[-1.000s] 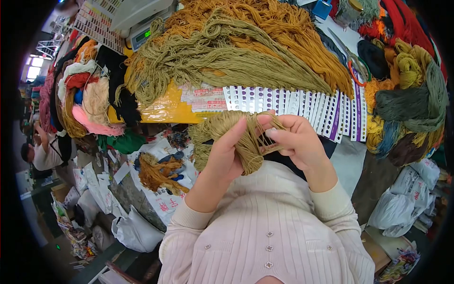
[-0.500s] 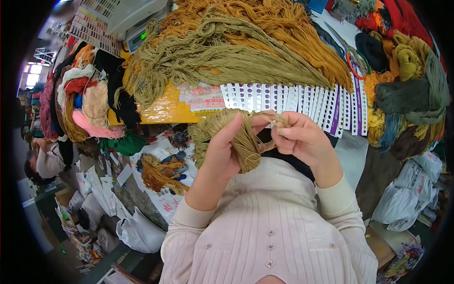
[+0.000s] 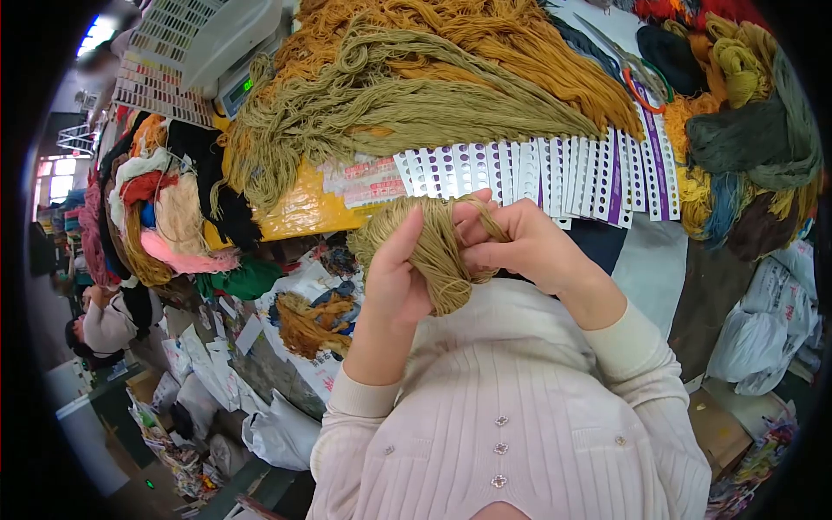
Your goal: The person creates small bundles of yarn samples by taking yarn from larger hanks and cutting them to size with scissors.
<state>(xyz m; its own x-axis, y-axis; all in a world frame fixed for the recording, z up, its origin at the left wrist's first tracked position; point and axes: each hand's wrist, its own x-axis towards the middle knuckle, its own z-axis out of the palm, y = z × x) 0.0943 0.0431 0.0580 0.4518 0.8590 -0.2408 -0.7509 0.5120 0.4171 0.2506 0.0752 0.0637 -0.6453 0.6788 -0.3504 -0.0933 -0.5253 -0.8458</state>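
Note:
A bundled skein of olive-green yarn [image 3: 442, 269] is held in front of my body, above the table's near edge. My left hand [image 3: 392, 282] is closed around it, with the thumb lying along its near side and fingertips showing beyond its right end. At that right end, my right hand [image 3: 546, 251] has its fingers bent round a few strands drawn out from the skein. Its fingertips are partly hidden among the strands and touch or nearly touch the left fingers. Past the hands lies a large spread of loose olive yarn [image 3: 433, 108].
Orange-brown yarn [image 3: 511, 43] lies behind the olive spread. White punched cards [image 3: 520, 169] line the table's near side. Orange-handled scissors [image 3: 646, 87] lie at right, beside coloured skeins [image 3: 737, 139]. At left are a scale [image 3: 234, 87] and more yarn [image 3: 182, 204]. Another person [image 3: 108, 321] is far left.
My right hand has moved left, closer to the skein, and the drawn-out strands now form a shorter loop by my fingers. My left hand keeps its hold. The view has shifted slightly.

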